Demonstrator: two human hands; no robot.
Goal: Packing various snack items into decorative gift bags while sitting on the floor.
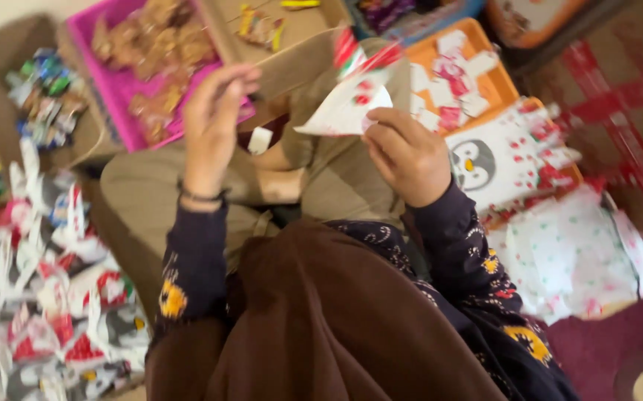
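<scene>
My right hand [408,154] grips a small white paper bag [351,104] with red and green print, held up over my lap with its mouth tilted left. My left hand [211,122] is raised beside it, fingers loosely curled and apart, holding nothing that I can make out, just in front of a pink tray [87,44] of brown snacks [159,44]. A small white piece [260,139] lies on my lap between the hands. Both sleeves are dark with yellow flower print.
A pile of filled printed bags [39,289] lies at the left. Flat penguin-print bags [510,160] and white printed sheets [570,252] lie at the right. An orange tray [496,82] holds small red-white packets. Wrapped sweets [43,93] sit in a cardboard box at the far left.
</scene>
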